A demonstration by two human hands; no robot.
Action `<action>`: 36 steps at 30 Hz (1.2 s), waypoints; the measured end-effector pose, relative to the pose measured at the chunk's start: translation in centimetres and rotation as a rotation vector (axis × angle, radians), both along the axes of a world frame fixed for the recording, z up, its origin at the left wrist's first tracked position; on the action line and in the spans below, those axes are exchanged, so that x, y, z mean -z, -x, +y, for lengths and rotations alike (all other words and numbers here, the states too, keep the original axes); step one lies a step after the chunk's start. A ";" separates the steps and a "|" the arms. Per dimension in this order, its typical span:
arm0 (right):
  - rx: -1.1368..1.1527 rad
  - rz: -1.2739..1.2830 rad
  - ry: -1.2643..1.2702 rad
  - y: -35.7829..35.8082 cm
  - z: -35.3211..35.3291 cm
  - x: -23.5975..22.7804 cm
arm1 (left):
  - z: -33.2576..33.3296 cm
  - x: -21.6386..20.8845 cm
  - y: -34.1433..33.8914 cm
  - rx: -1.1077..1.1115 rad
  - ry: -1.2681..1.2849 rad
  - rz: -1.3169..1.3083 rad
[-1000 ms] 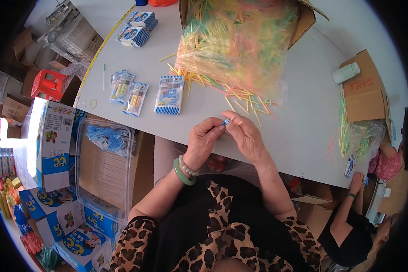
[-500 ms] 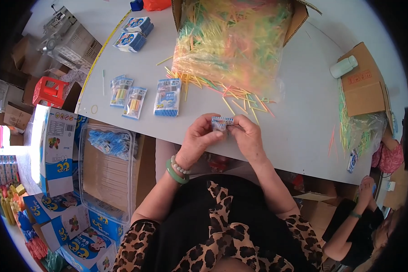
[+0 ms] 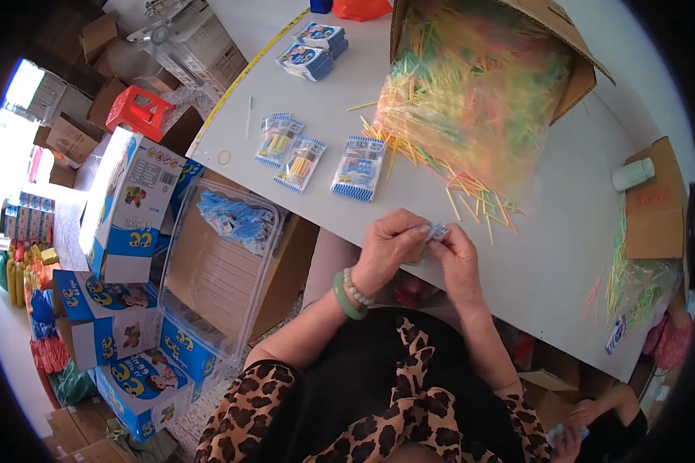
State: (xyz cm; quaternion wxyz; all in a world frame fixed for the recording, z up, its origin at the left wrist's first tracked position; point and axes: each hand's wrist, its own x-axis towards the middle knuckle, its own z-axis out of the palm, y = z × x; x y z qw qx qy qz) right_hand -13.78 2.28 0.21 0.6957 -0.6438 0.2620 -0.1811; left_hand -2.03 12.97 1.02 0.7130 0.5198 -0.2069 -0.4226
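A small blue-and-white plastic packet (image 3: 438,231) is pinched between both my hands just over the near table edge. My left hand (image 3: 391,245), with a green bangle and a beaded bracelet at the wrist, grips one side of it. The fingers of my right hand (image 3: 459,261) close on the other side, and together they hide most of the packet. Beyond my left hand lies a larger flat packet (image 3: 358,168), with small clear-fronted packets (image 3: 300,163) holding yellowish sticks to its left. Thin coloured sticks (image 3: 479,197) are scattered beyond my hands.
A carton (image 3: 575,92) with a clear bag (image 3: 471,108) of coloured sticks stands at the far side. Packet stacks (image 3: 304,62) sit far left. A plastic bin (image 3: 208,285) with blue wrappers stands left of the table. A co-worker's hands (image 3: 567,441) hold something at lower right.
The view has turned, so the table and its things appear farther right and tilted. My hands have shifted on the packet, and less of it shows between my fingers.
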 end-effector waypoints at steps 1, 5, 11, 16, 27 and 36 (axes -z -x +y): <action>-0.037 0.000 0.013 -0.4 0.3 0.0 | 0.3 -0.3 -0.5 -0.045 0.010 -0.068; -0.183 -0.026 0.019 -2.0 1.2 -0.7 | 2.5 -2.1 -4.1 -0.171 -0.244 -0.173; -0.145 0.119 0.542 -2.9 -0.3 -1.2 | 5.0 0.0 -15.9 -0.545 -0.590 -1.230; -0.021 0.252 1.005 -5.0 -4.0 -0.8 | 2.2 -1.0 -14.9 -0.743 -0.620 -1.673; -0.038 0.660 1.478 -16.2 -6.5 0.0 | -1.1 1.6 -3.9 -0.282 -0.342 -1.570; -0.070 0.636 1.468 -16.4 -8.6 1.3 | -0.6 2.9 -3.3 -0.203 -0.351 -1.533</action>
